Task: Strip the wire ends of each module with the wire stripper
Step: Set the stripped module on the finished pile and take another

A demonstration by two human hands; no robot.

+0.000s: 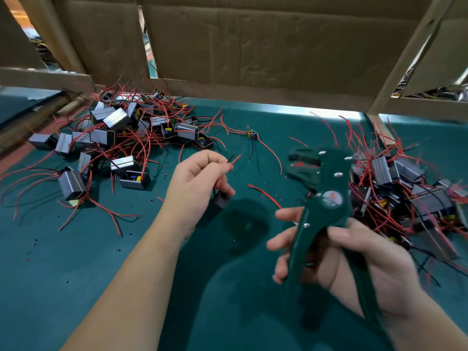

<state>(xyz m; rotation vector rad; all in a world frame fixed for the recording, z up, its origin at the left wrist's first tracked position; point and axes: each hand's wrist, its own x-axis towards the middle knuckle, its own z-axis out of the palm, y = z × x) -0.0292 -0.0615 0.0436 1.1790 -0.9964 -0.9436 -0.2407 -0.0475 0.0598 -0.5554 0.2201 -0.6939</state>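
Green table mat (76,262), cardboard sheets (266,46) behind wooden frame rails (45,78) along its far edge.

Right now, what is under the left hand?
A dark module hangs below the left hand, whose fingers pinch its red wire. Beneath lies the green mat with the hand's shadow. The module's upper part is hidden by the hand.

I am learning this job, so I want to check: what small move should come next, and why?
Probably bring the wire ends and the stripper head together. The left hand pinches the red and black ends so they point right, toward the stripper in the right hand, with a gap between them. The ends are not yet in the tool.
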